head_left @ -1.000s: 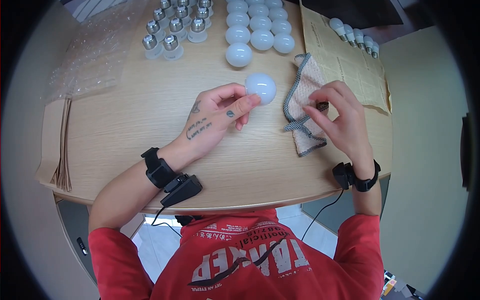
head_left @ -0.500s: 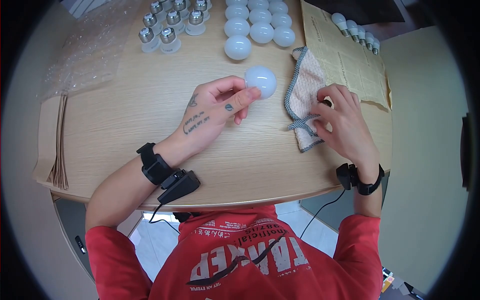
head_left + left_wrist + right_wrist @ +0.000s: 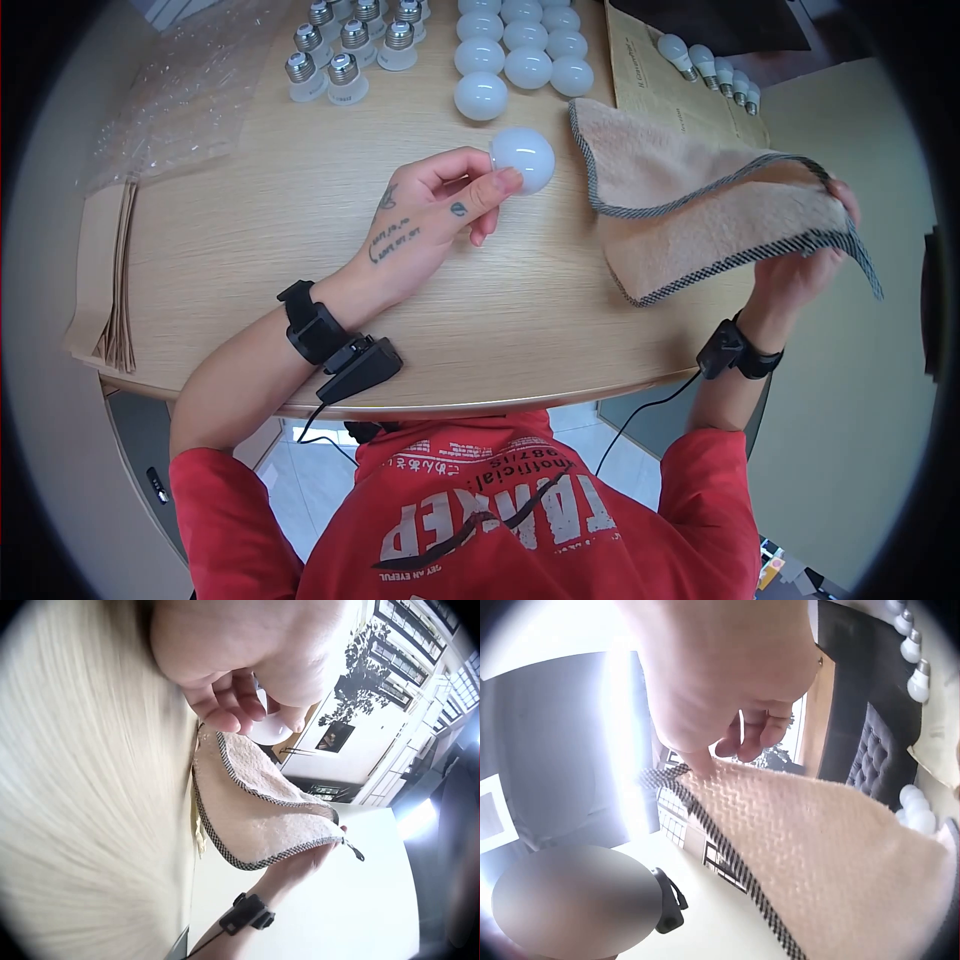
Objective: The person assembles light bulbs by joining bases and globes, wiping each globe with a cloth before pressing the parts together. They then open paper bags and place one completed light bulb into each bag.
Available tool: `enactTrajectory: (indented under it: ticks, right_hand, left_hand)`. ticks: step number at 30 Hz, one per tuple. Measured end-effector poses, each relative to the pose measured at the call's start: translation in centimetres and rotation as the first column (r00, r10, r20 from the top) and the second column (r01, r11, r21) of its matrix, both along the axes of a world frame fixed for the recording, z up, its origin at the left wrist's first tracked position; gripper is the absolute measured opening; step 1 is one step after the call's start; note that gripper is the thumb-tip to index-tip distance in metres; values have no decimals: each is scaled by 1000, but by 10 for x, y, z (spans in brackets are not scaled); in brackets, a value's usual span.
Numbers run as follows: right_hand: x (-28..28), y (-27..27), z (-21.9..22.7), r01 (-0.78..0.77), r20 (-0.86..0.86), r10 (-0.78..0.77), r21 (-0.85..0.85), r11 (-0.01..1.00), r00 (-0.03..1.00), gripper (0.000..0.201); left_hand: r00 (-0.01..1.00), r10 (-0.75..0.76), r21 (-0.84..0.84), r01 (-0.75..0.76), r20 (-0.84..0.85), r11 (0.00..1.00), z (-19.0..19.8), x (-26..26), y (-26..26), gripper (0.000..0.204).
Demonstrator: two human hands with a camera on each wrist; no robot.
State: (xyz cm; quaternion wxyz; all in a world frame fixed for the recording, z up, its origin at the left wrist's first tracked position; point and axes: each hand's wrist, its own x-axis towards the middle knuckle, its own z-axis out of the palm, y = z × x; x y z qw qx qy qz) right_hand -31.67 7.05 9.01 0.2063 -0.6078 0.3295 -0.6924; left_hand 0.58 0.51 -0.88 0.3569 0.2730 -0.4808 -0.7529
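Left hand [image 3: 430,215]: thumb and fingers pinch a white globe [image 3: 525,160] by its near side, held over the middle of the tabletop [image 3: 480,310]. Small dark lettering on the back of this hand; too small to read.

Right hand [image 3: 797,280]: grips a beige cloth [image 3: 720,235] at its right end, which is raised off the tabletop. Cloth hangs in a fold, edged in black-and-white check; its left edge is near the globe, not touching.

Beyond: rows of screw-cap lamp bases [image 3: 343,88], caps up, print on the front ones illegible; to their right, rows of matching white globes [image 3: 481,97]. On a printed brown paper sheet [image 3: 640,75], text too small to make out, lie 5 small bulbs [image 3: 703,66].

Left side: bubble wrap [image 3: 190,100] above folded brown paper [image 3: 98,270].

Red shirt [image 3: 640,565]: "official:", "987/IS" and "AN EYEFUL" can be read; the largest word is unclear.
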Motion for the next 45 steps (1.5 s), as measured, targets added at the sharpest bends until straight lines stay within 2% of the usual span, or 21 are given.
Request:
enactTrajectory:
  ticks: [1, 4, 5, 8, 11, 14, 15, 18, 21, 24, 25, 27, 29, 32, 34, 35, 37, 38, 40, 42, 45]
  right_hand:
    - [-3, -2, -3, -61, -40, 63, 52, 997, 997, 28]
    - [3, -12, -13, -109, 29, 106, 152, 982, 994, 27]
    - [3, -14, -14, -65, 59, 55, 187, 980, 997, 27]
    - [11, -19, -12, -93, 86, 76, 216, 972, 993, 28]
    - [35, -22, -12, 79, -47, -70, 212, 974, 996, 28]
    - [57, -24, -14, 312, -382, -217, 207, 927, 898, 29]
    - [67, -28, -15, 240, -354, -184, 123, 963, 917, 32]
    - [74, -30, -17, 298, -390, -217, 161, 941, 895, 36]
    - [69, -30, -21, 184, -380, -121, 133, 974, 917, 35]
    - [70, -19, -16, 107, -430, -10, 202, 973, 903, 30]
    - [73, -19, -21, -25, -399, 90, 167, 986, 912, 27]
    - [86, -23, -27, -195, -479, 239, 140, 971, 845, 36]
    - [100, -23, -31, -231, -460, 308, 217, 948, 833, 42]
    - [112, -20, -44, -159, -414, 304, 348, 924, 858, 44]
    - [116, -18, -47, -99, -380, 259, 393, 914, 888, 44]
    - [115, -20, -47, -23, -536, 204, 325, 945, 819, 46]
    - [110, -25, -45, 94, -789, 64, 152, 984, 611, 49]
    - [111, -24, -44, 111, -796, 72, 172, 979, 602, 50]
    - [115, -20, -44, 141, -806, 92, 212, 967, 585, 53]
    - [123, -21, -52, 37, -766, 157, 230, 973, 624, 49]
    - [122, -25, -61, -44, -705, 217, 255, 966, 676, 44]
  left_hand:
    - [1000, 0, -2, 0, -2, 1000, 0, 0, 0, 20]
    - [1000, -1, -9, 1, -4, 1000, -1, 0, 0, 20]
    - [1000, 0, -11, 0, -4, 1000, -1, 0, 0, 20]
    - [1000, -12, -9, 12, 17, 1000, 3, 1, 1, 19]
    - [999, -36, -17, 36, 37, 999, 6, 1, 3, 20]
    - [995, -94, -53, 93, -13, 994, 2, 1, 3, 19]
    - [994, -107, -49, 108, 7, 993, 3, 2, 3, 19]
    - [991, -126, -57, 128, 49, 990, 8, 3, 5, 19]
    - [991, -119, -82, 123, 60, 989, 10, 2, 6, 18]
    - [991, -122, -70, 126, 61, 990, 10, 1, 5, 18]
    - [991, -121, -59, 125, 60, 990, 10, 1, 5, 18]
    - [990, -127, -48, 130, 61, 990, 9, 1, 4, 16]
    - [988, -138, -47, 141, 64, 989, 7, 3, 3, 13]
    - [998, -61, -65, 59, -22, 996, -1, 3, 4, 19]
    - [987, -117, -1, 118, 108, 993, -6, 11, 6, 20]
    - [974, -150, 34, 146, 170, 989, -7, 13, 7, 21]
    - [956, -174, 59, 165, 235, 985, -2, 14, 4, 25]
    - [946, -185, 72, 172, 268, 982, 1, 14, 3, 27]
    - [978, -57, 57, 46, 202, 997, 6, 6, 15, 30]
    - [980, -71, 39, 65, 183, 997, 4, 4, 18, 30]
    - [957, -248, 46, 243, 152, 969, -7, 6, 10, 30]
